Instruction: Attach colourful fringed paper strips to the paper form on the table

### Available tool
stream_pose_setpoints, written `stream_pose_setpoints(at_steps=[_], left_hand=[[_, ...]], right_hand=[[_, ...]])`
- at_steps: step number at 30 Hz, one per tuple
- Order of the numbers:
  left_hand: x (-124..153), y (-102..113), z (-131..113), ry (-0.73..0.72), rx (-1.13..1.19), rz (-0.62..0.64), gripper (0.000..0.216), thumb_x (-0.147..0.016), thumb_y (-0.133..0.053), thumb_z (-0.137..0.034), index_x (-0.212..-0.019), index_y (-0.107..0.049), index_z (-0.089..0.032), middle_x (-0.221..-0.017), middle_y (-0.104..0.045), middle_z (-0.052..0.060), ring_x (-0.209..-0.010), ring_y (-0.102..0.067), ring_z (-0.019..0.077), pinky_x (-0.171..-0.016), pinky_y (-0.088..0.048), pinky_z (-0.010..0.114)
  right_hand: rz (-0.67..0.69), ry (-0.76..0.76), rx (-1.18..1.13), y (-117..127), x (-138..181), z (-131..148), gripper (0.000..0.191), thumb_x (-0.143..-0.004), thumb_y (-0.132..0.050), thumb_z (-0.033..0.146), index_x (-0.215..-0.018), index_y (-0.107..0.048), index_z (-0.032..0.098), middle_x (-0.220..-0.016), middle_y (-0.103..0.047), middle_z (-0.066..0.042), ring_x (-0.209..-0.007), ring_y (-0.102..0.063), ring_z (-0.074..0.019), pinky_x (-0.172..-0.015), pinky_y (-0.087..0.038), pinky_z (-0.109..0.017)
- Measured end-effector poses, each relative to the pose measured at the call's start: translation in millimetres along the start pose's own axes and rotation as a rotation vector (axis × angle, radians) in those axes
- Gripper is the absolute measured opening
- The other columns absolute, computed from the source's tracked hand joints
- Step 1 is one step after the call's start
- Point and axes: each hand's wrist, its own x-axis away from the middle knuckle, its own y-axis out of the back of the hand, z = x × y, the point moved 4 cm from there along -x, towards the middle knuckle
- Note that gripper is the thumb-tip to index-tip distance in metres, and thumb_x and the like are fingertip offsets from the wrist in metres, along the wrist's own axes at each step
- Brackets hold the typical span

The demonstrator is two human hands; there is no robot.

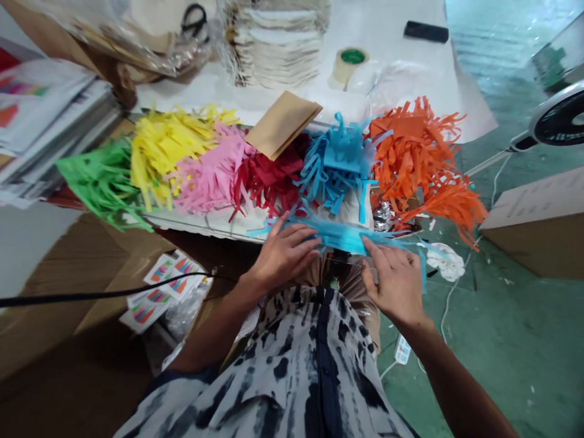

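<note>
Here, two hands [283, 254] [396, 278], one blue fringe [347, 238]

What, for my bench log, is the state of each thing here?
left hand: open, palm down on the blue strip
right hand: open, fingertips on the blue strip
blue strip: fringed, lying flat under both hands
fringe piles: heaped side by side, green through orange
brown envelope: lying tilted on top of the piles
tape roll: lying flat, hole up
</note>
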Motion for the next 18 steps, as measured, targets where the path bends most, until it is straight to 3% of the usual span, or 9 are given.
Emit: stream_pose_setpoints(at_steps=[3,6,8,9,12,15,18], left_hand=[[10.5,27.9,24.8,0.199,0.048,-0.175,0.018,-0.101,-0.063,-0.033,-0.101,-0.080,-0.027,-0.123,-0.077,0.005,-0.119,-0.068,0.0231,-0.116,-0.048,0.049],[20.2,52.1,32.0,0.462,-0.082,-0.571,0.021,-0.103,-0.057,-0.028,-0.103,-0.078,-0.023,-0.118,-0.075,0.008,-0.116,-0.067,0.0240,-0.109,-0.050,0.047],[18.6,52.4,19.4,0.432,-0.109,-0.705,0.022,-0.102,-0.056,-0.024,-0.114,-0.075,-0.023,-0.115,-0.074,0.008,-0.114,-0.067,0.0237,-0.107,-0.051,0.044],[12.5,45.7,9.2,0.318,-0.067,-0.659,0.025,-0.102,-0.057,-0.021,-0.120,-0.074,-0.024,-0.115,-0.074,0.008,-0.114,-0.068,0.0226,-0.107,-0.052,0.042],[-9.8,9.2,-25.5,-0.077,0.035,-0.272,0.039,-0.100,-0.059,-0.020,-0.137,-0.067,-0.031,-0.127,-0.074,0.004,-0.126,-0.065,0.0219,-0.120,-0.046,0.045],[-24.9,-17.5,-31.1,-0.029,-0.038,-0.091,0.036,-0.102,-0.060,-0.025,-0.138,-0.067,-0.026,-0.133,-0.073,0.007,-0.134,-0.060,0.0272,-0.130,-0.029,0.059],[-30.4,-21.2,-18.4,-0.010,-0.042,-0.031,0.020,-0.104,-0.059,-0.029,-0.111,-0.076,-0.023,-0.104,-0.078,0.005,-0.114,-0.067,0.0247,-0.129,-0.031,0.059]], right_hand=[[0.004,-0.001,0.009,1.9,-0.3,0.4,0.050,-0.103,-0.050,0.034,-0.151,-0.056,0.020,-0.120,-0.076,-0.011,-0.111,-0.064,-0.0290,-0.096,-0.035,-0.045],[-0.007,0.014,0.028,3.5,-1.7,3.0,0.046,-0.104,-0.050,0.035,-0.147,-0.059,0.021,-0.119,-0.076,-0.011,-0.110,-0.064,-0.0288,-0.096,-0.034,-0.045],[-0.012,0.022,0.035,4.2,-2.9,3.7,0.043,-0.105,-0.049,0.036,-0.144,-0.060,0.019,-0.118,-0.076,-0.010,-0.110,-0.065,-0.0286,-0.096,-0.034,-0.045],[-0.011,0.023,0.038,4.4,-3.4,3.6,0.043,-0.106,-0.049,0.036,-0.143,-0.060,0.018,-0.117,-0.076,-0.011,-0.109,-0.065,-0.0287,-0.095,-0.034,-0.045],[-0.008,0.021,0.058,4.9,-4.8,2.9,0.043,-0.106,-0.049,0.037,-0.141,-0.060,0.016,-0.117,-0.076,-0.011,-0.109,-0.065,-0.0289,-0.094,-0.035,-0.044],[-0.007,0.028,0.072,4.6,-5.1,2.6,0.044,-0.106,-0.049,0.038,-0.143,-0.059,0.017,-0.124,-0.074,-0.012,-0.112,-0.064,-0.0291,-0.095,-0.034,-0.044],[-0.005,0.030,0.079,3.7,-4.8,1.6,0.046,-0.106,-0.050,0.039,-0.146,-0.057,0.018,-0.129,-0.072,-0.012,-0.114,-0.064,-0.0294,-0.095,-0.035,-0.044]])
